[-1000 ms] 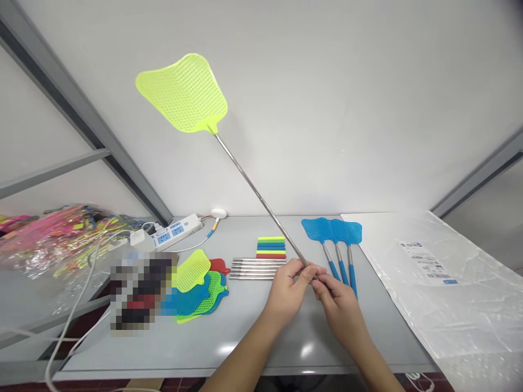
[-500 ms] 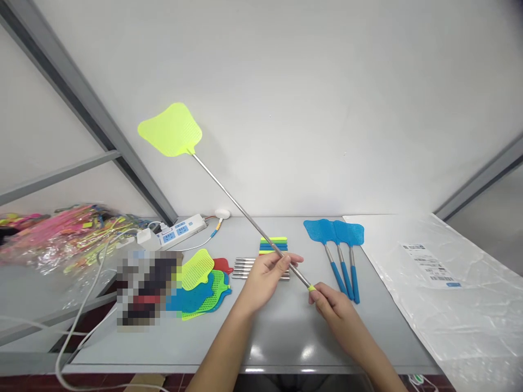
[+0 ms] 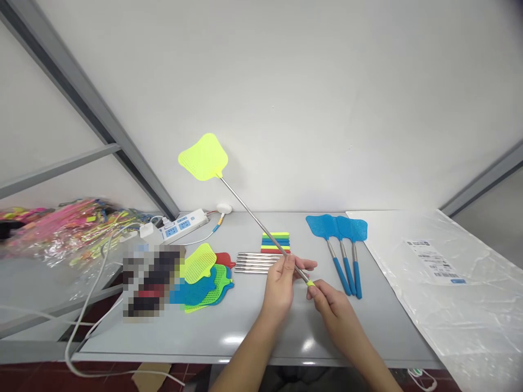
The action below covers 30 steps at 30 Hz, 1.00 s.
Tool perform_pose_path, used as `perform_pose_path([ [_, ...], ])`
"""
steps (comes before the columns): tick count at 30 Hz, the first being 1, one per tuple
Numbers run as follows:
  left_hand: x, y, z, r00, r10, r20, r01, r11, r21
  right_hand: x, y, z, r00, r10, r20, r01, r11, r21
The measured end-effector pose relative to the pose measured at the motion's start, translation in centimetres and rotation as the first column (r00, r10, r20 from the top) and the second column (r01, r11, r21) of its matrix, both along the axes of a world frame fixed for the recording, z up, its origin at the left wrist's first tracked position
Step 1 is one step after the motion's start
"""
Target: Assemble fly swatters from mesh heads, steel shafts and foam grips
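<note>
A yellow fly swatter [image 3: 204,158] with a thin metal telescopic rod is held aslant above the table, its head up and to the left. My left hand [image 3: 281,277] pinches the lower rod between thumb and fingers, some fingertips stretched out. My right hand [image 3: 329,302] is closed round the yellow handle, most of which it hides. Behind my left hand lie several metal rods [image 3: 255,261] and a row of coloured handles [image 3: 275,242]. To the left are loose swatter heads [image 3: 200,264] in yellow, green, blue and red. Blue fly swatters [image 3: 343,256] lie right of my hands.
A white power strip [image 3: 183,226] with cables stands at the back left. Bagged colourful items [image 3: 73,228] lie beyond the frame at left. A white plastic package [image 3: 441,305] with a label covers the table's right side. Part of the left side is pixelated.
The yellow swatter's rod has become shorter, its head moving down and right towards my hands. My left hand has slid nearer to my right hand, which stays on the handle.
</note>
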State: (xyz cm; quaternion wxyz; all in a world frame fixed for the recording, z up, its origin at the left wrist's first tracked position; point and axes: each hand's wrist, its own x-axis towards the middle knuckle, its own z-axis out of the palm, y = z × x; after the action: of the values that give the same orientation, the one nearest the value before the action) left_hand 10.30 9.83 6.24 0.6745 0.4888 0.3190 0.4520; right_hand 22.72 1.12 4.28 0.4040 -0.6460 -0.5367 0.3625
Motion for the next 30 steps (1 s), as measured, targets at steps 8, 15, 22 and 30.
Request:
perform_pose_path([
  [8, -2.2, 1.5, 1.5, 0.998, -0.035, 0.045, 0.035, 0.999, -0.008, 0.6, -0.3, -0.6, 0.999, 0.033, 0.021, -0.032, 0.999, -0.039],
  [15, -5.4, 5.5, 2.3, 0.836, 0.455, 0.306, -0.453, 0.888, -0.083, 2.0, -1.0, -1.3, 0.985, 0.141, 0.094, -0.136, 0.989, -0.057],
  [22, -1.4, 0.7, -0.9, 0.946, 0.263, 0.188, -0.239, 0.96, -0.144, 2.9, -0.8, -1.9, 0.989, 0.108, 0.1, -0.099, 0.991, -0.088],
  [30, -2.8, -0.6, -2.0, 0.978, 0.035, 0.206, 0.002, 0.984, -0.177, 2.8, -1.4, -2.1, 0.99, 0.132, 0.056, -0.126, 0.988, -0.094],
])
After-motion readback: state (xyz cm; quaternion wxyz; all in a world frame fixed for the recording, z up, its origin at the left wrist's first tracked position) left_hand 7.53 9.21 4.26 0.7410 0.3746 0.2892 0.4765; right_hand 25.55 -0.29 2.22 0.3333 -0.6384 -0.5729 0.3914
